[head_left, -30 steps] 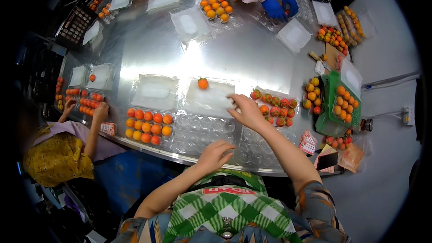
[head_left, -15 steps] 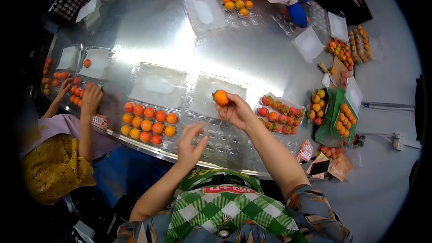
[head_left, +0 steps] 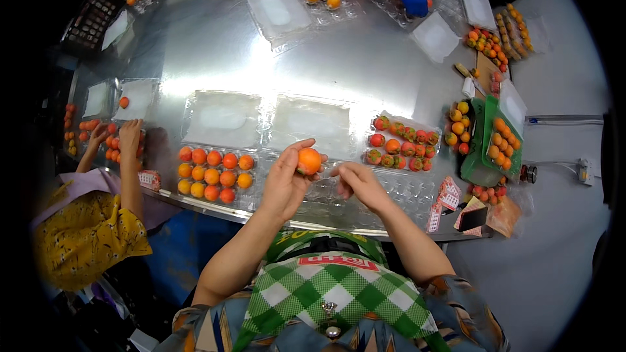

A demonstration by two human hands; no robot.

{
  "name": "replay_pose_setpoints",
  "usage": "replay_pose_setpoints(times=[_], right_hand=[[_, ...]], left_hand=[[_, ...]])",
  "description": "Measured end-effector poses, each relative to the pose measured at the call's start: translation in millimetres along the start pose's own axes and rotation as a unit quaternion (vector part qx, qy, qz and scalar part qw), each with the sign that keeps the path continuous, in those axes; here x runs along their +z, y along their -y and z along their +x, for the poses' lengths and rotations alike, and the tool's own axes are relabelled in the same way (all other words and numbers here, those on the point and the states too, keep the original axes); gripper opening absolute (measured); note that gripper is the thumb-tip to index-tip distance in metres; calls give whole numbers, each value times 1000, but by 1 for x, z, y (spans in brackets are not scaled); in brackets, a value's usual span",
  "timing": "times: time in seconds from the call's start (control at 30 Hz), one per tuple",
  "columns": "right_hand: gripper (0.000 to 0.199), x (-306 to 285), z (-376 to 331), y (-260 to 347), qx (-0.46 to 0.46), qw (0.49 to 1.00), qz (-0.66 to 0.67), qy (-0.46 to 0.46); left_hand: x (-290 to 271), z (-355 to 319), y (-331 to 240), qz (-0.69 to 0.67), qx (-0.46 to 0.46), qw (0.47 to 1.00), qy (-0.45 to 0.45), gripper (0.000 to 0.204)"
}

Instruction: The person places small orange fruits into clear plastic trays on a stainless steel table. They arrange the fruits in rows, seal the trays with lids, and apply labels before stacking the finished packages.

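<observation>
A filled tray of orange fruit (head_left: 214, 174) lay on the steel table (head_left: 215, 45), beside two lidded clear trays (head_left: 222, 117). A green crate (head_left: 490, 150) of fruit stood at the right edge, and a person in a yellow top (head_left: 78, 241) sat on the left.

An empty clear plastic tray (head_left: 365, 199) lies on the desk (head_left: 215, 45) at its near edge, directly below the left hand (head_left: 283, 182) and right hand (head_left: 358, 182). The left hand holds a fruit (head_left: 309, 161) above that tray. Left of it sits a filled fruit tray (head_left: 214, 175); right and slightly behind, a partly filled tray (head_left: 403, 143). Behind these lie two open tray lids (head_left: 222, 117). A crate of fruit (head_left: 492, 146) stands at the desk's right end.
</observation>
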State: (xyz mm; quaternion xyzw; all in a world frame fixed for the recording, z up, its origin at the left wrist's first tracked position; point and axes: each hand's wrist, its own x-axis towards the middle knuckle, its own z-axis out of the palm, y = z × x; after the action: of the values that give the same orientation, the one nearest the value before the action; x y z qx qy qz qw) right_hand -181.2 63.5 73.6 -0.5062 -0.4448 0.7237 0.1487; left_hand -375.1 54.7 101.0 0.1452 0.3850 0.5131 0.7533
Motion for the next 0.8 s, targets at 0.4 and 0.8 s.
replay_pose_setpoints(times=[0.4,0.8], right_hand=[[66,5,-4,-67,-32,923,-321,-210],[60,8,0,-72,19,976,131,-175]], left_hand=[[-39,-30,15,-121,-50,990,-52,44],[-18,-51,-3,9,69,994,89,39]])
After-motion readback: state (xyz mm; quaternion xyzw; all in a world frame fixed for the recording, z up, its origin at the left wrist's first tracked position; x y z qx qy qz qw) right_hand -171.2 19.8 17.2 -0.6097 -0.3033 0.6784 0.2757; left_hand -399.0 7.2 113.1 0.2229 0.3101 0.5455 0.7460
